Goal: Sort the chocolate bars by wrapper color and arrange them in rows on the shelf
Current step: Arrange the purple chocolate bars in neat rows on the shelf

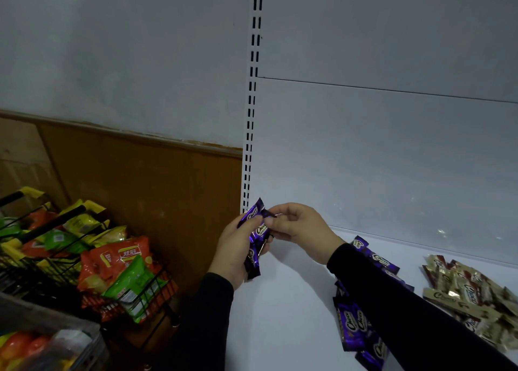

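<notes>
At frame centre I see both hands, left hand and right hand, gripping glossy purple chocolate bars lettered white.

— Hands?
— Left hand grips a bunch of purple bars; right hand pinches the top of one of them.
— Shelf?
— White. Purple pile partly under the right sleeve; gold pile further right, apart.
— Left side?
— Wire rack holding snack bags.

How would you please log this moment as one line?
left hand grips purple bars | right hand pinches top one | purple pile, gold pile on shelf | unsorted
</notes>
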A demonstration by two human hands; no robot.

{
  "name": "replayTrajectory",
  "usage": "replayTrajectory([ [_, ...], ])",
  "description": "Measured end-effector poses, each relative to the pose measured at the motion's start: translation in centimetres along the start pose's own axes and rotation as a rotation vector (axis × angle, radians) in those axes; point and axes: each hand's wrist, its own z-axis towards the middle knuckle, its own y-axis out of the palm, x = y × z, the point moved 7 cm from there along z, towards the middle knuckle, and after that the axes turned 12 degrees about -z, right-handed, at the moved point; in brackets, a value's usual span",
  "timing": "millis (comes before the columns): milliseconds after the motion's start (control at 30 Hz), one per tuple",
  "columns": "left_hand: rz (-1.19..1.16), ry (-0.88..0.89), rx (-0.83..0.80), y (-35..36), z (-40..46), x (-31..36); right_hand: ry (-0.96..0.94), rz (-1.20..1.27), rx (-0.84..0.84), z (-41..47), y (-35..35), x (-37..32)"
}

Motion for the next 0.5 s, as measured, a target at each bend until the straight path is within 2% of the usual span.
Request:
replayTrajectory([
  [133,-0.043,-0.036,0.026,-0.3,0.1,-0.1,-0.034,0.015,-0.015,-0.3,0.0,0.2],
  [333,-0.068,-0.074,0.05,-0.4,-0.1,-0.4,-0.103,-0.163,-0.011,-1.2,-0.2,-0.6],
  [500,-0.063,-0.081,0.027,-0.2,-0.2,-0.5,-0.12,-0.213,0.001,-1.7,-0.3,-0.9],
])
